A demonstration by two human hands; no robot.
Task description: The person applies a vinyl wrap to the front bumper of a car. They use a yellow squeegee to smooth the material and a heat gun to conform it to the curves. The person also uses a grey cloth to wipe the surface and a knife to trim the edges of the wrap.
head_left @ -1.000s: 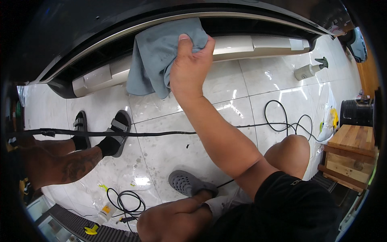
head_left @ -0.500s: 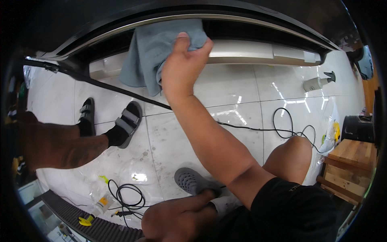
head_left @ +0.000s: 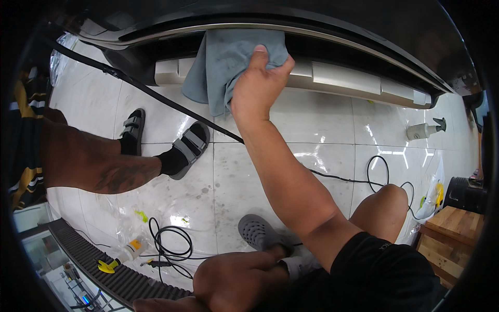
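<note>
Right hand (head_left: 258, 86): flat on the grey-blue cloth (head_left: 228, 67), fingers spread over its upper right part, pressing it against the silver sill strip (head_left: 343, 78) low on the dark vehicle body (head_left: 312, 21). Most of the cloth hangs left of and below the hand, its loose corner drooping over the strip toward the floor.

Change over the last second: hand and cloth sit at a different spot on the strip. Earlier, bare strip showed only to the right of the hand; half a second ago a short stretch showed to its left; now a short bare stretch lies left of the cloth and a long run of strip stretches off to the right. Part of this may be head movement. My reading: wiping is under way along the sill, and much of the strip to the right remains.

Left hand: not clearly in view; what sits at the lower edge looks like a bent knee (head_left: 234, 281), so its state cannot be told.

Around the hand:
- Black hose (head_left: 156, 96), slanting below and left of the wrist, across the white tiled floor (head_left: 249, 171). It lay nearly level a second ago; now it runs diagonally.
- Another person's sandalled feet (head_left: 187, 148), left of the forearm, well apart from it.
- White spray bottle (head_left: 423, 130), far right, standing on the floor.
- Coiled black cable (head_left: 171, 244), near the lower edge, beside a yellow-capped bottle (head_left: 127, 252).
</note>
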